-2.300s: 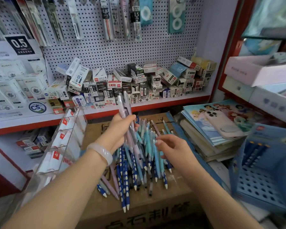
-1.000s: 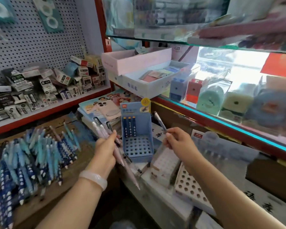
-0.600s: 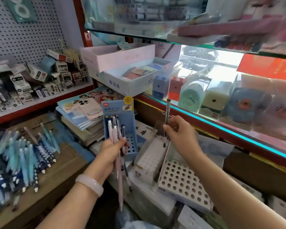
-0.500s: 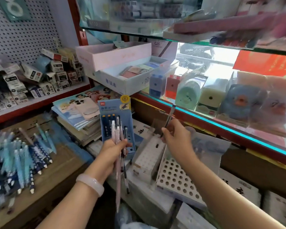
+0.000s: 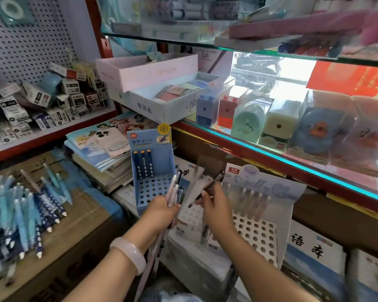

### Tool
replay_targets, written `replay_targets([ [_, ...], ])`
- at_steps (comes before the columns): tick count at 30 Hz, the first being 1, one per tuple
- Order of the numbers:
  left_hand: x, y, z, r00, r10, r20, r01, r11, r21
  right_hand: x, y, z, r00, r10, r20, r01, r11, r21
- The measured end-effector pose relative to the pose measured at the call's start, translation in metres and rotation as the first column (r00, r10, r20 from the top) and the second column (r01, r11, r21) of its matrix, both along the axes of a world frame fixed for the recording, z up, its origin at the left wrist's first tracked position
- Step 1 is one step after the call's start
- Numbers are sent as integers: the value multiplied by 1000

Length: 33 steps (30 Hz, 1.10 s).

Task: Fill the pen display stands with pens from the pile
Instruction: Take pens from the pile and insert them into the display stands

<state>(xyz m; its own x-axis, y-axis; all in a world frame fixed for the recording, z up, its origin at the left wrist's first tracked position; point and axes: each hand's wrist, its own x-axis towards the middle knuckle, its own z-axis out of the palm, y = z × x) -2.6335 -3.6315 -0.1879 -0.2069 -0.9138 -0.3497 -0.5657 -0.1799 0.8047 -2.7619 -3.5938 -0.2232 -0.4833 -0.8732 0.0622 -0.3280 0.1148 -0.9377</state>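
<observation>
Two bare forearms, no sleeves in view; left wrist w/ one smooth, thick, pale pinkish-white bangle, glossy & rounded, snug fit; left hand & right hand bare, no rings or gloves visible; right wrist bare.

A heap of blue and teal pens lies at the left edge of a cardboard box. A blue stand stands upright, three dark pens in its back row. Right of it, a pale stand holds several pastel pens (its front holes open).
</observation>
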Motion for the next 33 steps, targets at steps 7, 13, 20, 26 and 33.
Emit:
replay_targets([
  [7,3,6,0,988,80,-130,-63,990,128,-18,-1,10,999,48,-19,-47,996,77],
  [13,6,-8,5,958,163,-235,-163,986,21,-14,-34,30,941,-16,-337,61,991,121],
  [20,26,-42,7,851,194,-488,-193,980,53,-1,-73,13,832,11,-555,174,944,280],
  [26,26,-51,9,754,200,-626,-172,979,105,-7,-87,2,787,31,-617,203,930,306],
  [33,24,-50,13,723,157,-673,-118,988,103,-9,-96,-5,711,65,-701,218,926,307],
])
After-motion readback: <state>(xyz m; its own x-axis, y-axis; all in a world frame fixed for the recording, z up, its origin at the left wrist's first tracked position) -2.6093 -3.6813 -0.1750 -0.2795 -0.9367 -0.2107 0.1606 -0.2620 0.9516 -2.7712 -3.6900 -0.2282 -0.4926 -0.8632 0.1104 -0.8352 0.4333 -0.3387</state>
